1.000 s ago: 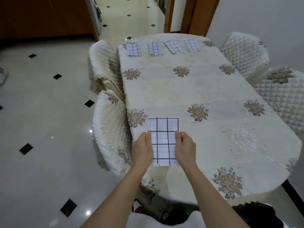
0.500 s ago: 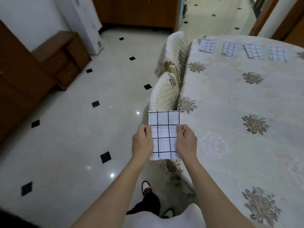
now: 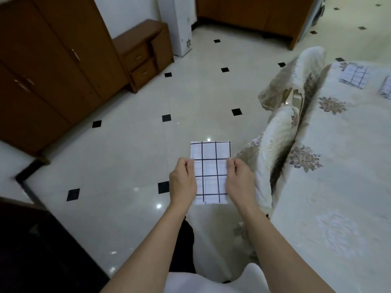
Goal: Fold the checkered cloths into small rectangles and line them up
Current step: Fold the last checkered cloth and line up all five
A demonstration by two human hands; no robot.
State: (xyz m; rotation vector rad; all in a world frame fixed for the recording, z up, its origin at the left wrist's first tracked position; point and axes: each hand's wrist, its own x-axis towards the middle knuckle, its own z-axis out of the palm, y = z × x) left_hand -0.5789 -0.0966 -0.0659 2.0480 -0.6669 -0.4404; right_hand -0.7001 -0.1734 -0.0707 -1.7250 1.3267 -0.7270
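Observation:
A folded white cloth with a black grid (image 3: pixel 210 172) is held flat in the air over the floor, left of the table. My left hand (image 3: pixel 183 182) pinches its left edge and my right hand (image 3: pixel 239 181) pinches its right edge. On the table (image 3: pixel 338 187) at the far right lies another folded checkered cloth (image 3: pixel 355 77), and the edge of a second one (image 3: pixel 386 87) shows at the frame border.
Two chairs with quilted cream covers (image 3: pixel 275 149) stand along the table's left side, close to my right hand. Brown cabinets (image 3: pixel 53 66) and a small drawer unit (image 3: pixel 143 56) line the left wall. Glossy tiled floor (image 3: pixel 127 166) lies below.
The cloth has been lifted off the table and carried left in both hands. The view has swung left, so the table and the row of folded cloths now sit at the right edge.

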